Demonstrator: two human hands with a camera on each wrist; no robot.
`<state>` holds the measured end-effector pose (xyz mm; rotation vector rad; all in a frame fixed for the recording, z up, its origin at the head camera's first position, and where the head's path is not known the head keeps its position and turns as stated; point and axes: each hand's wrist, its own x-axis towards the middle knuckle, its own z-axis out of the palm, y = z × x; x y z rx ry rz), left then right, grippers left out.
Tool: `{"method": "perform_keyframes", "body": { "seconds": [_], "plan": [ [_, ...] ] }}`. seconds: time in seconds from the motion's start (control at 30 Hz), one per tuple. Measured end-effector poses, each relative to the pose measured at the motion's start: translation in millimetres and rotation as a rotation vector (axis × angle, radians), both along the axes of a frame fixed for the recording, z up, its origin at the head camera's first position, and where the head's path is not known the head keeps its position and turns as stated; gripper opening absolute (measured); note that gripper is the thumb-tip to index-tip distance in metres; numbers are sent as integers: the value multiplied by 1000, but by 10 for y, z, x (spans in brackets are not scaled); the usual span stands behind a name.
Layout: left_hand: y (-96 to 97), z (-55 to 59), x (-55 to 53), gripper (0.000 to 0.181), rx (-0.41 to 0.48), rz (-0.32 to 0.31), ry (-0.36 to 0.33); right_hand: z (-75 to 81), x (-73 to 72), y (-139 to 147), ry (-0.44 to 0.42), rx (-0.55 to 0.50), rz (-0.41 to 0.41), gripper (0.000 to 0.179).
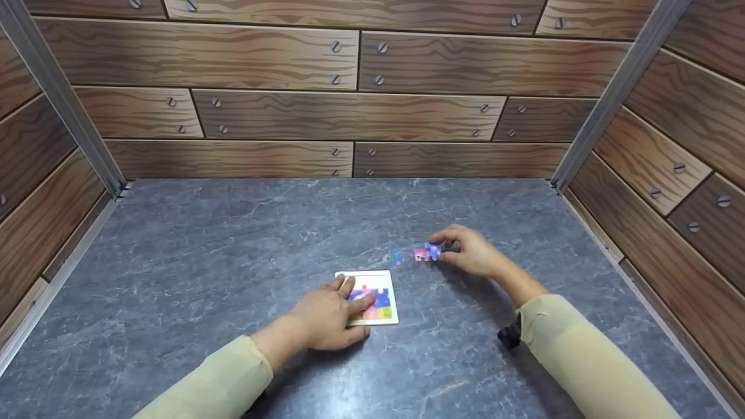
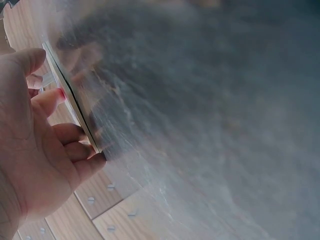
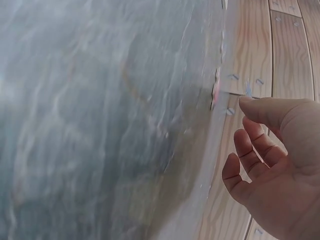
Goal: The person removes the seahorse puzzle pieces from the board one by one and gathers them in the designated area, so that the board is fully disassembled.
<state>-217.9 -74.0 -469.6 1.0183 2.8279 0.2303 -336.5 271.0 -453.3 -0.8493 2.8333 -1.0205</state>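
Right of center frame, the right hand (image 1: 474, 253) pinches 1 blue puzzle piece (image 1: 432, 251), best gripped lightly by its edges, as the left hand (image 1: 329, 317), fingers apart, rests on the puzzle board (image 1: 372, 280), lower center.

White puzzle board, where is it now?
In the head view, the white puzzle board lies partly under the left hand, below and left of the loose puzzle pieces.

Before me, brown wood-plank-patterned walls (image 1: 279, 58), dotted with grey slotted screw heads (image 1: 336, 46), rose behind and beside a flat, grey marbled desk (image 1: 233, 233). Straight grey metal posts (image 1: 614, 99) lined the back corners; a whitish glare (image 1: 343, 401) shone on the desk's near part.
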Motion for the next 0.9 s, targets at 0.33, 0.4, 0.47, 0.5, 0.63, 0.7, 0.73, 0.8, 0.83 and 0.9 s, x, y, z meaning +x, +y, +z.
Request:
{"method": "perform_keyframes", "body": {
  "seconds": [0.33,0.4,0.47,0.5,0.63,0.7,0.73,0.8,0.83,0.9],
  "plan": [
    [-1,-22,-5,68,-4,-2,26,-79,-54,164,-23,-22,-27,34],
    [2,-21,-6,68,-3,-3,28,-95,-66,187,-27,-20,-31,34],
    [2,-21,-4,68,-2,-6,29,-110,-72,207,-40,-24,-33,34],
    [3,-22,-3,68,0,-7,32,-117,-77,218,-46,-25,-34,34],
    [3,-24,-4,68,1,-8,32,-138,-90,253,-64,-19,-35,33],
    [2,-26,-8,68,2,-7,32,-146,-93,262,-65,-9,-40,33],
    [2,-28,-11,68,3,-6,29,-150,-93,266,-65,-4,-39,32],
    [2,-30,-13,68,5,-5,29,-153,-92,271,-64,3,-41,32],
    [2,-31,-13,68,6,-5,28,-155,-91,271,-66,5,-42,32],
    [2,-30,-10,68,6,-5,29,-159,-94,273,-68,7,-48,32]
  ]
}}
